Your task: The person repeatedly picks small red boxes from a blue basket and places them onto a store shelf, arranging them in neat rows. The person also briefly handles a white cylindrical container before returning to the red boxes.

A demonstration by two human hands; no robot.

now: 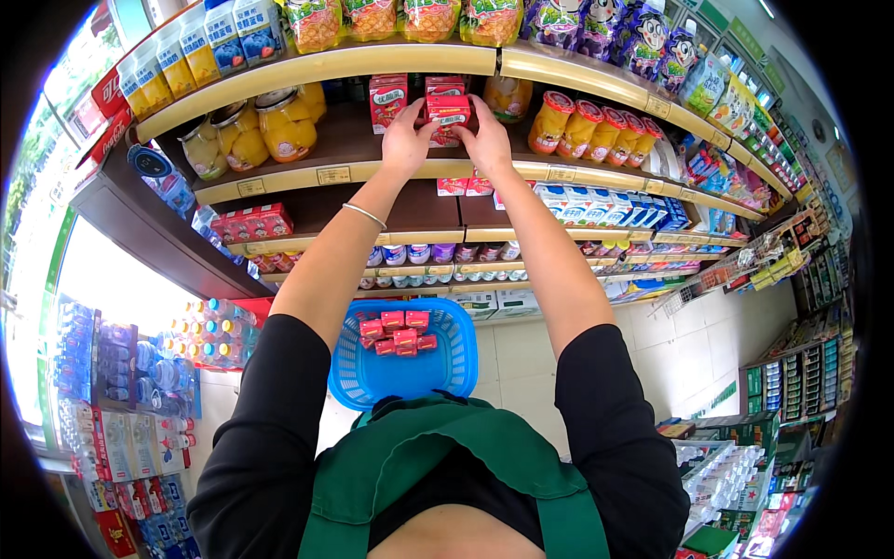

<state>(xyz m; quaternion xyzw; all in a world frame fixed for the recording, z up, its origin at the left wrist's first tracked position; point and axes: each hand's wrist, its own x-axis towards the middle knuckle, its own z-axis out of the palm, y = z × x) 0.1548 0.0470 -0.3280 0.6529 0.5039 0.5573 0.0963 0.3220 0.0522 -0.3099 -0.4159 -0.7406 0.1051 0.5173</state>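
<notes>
Both my hands reach onto a dark brown shelf [342,148] of a shop rack. Between them is a red drink carton [448,110] bearing printed writing. My left hand [406,143] grips its left side, thumb against the front. From the right, my right hand [489,143] holds the same carton, its thumb also at the front. Directly behind stands another red carton [445,84], partly hidden. Just left of my left hand is a further red carton stack [388,101]. Below, a blue plastic basket [464,349] contains several red cartons [405,338].
Jars of yellow fruit [285,126] stand left on this shelf; red-lidded jars [554,122] stand right. Pouches [426,17] line the shelf above, whose gold front edge [419,61] overhangs my hands. Lower shelves hold blue-white cartons [594,205]. Bottles [213,328] stand left of the basket.
</notes>
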